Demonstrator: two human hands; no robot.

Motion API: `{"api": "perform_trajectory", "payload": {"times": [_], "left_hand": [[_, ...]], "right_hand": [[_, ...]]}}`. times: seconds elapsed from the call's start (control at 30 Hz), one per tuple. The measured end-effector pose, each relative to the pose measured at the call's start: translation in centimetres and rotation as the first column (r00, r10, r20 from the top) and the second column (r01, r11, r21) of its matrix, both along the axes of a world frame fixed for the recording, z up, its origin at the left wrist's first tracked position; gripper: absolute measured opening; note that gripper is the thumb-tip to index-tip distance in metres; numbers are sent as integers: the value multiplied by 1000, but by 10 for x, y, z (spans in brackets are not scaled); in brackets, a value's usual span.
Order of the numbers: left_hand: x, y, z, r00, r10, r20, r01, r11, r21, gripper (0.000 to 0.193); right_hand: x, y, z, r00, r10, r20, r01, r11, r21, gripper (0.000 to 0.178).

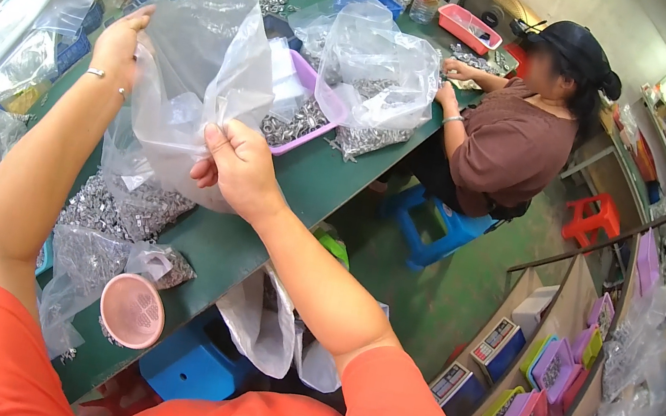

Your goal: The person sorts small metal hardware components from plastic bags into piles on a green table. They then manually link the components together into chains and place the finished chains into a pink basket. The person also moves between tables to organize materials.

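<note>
A large clear plastic bag [197, 71] hangs raised above the green table [300, 194], stretched between my two hands. My left hand [121, 45] grips its upper left edge, the fingertips partly hidden by the film. Lower down on the bag's right side, my right hand [241, 168] pinches the plastic between thumb and curled fingers. Below the bag lies a heap of small grey metal parts [99, 209], with filled clear bags [152, 209] beside it. Just behind my right hand, a purple basket [333, 111] holds more such parts and some white plastic.
A pink plastic bowl [132, 311] stands near the table's front edge. At the right, a person in brown [505, 153] sits working on a blue stool [435, 230]. Bagged parts [373, 127] fill the table's middle. Shelves with scales [497, 346] and coloured baskets [557, 369] line the right.
</note>
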State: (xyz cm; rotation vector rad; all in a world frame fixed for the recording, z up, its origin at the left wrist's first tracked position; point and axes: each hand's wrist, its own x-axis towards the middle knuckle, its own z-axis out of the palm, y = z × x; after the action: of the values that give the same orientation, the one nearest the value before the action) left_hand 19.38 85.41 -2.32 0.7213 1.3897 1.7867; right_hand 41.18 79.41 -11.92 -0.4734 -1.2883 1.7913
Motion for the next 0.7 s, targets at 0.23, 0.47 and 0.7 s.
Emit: {"api": "perform_trajectory", "payload": {"times": [0.23, 0.47, 0.7], "left_hand": [[-1, 19, -82, 986, -108, -128, 76, 970, -229, 34], [-13, -110, -30, 804, -97, -586, 120, 993, 1, 45], [-46, -317, -86, 726, -50, -686, -362, 820, -443, 30]], "right_hand": [[0, 36, -101, 970, 44, 239, 44, 935, -351, 22], [117, 19, -149, 922, -43, 385, 155, 952, -264, 36], [310, -162, -282, 645, -4, 764, 657, 514, -552, 11]]}}
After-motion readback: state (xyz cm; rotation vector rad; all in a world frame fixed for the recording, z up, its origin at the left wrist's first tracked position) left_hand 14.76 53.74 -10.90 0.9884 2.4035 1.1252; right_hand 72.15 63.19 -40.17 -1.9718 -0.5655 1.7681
